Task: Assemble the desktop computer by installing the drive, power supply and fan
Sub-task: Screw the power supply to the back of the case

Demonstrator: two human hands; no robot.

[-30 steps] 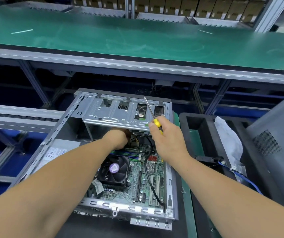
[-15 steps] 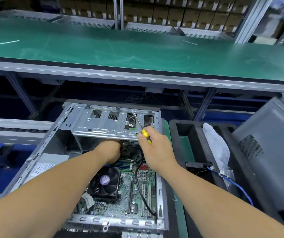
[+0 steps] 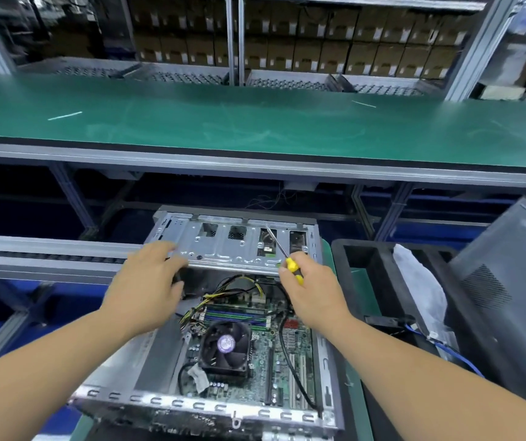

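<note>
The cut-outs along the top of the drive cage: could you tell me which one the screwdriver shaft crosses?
The third cut-out from the left. The screwdriver held in the right hand slants across it; the other three show no tool.

Drive cage (image 3: 223,249) at case (image 3: 172,401) rear, CPU fan (image 3: 225,346) in front, foam tray (image 3: 379,265) on R
</note>
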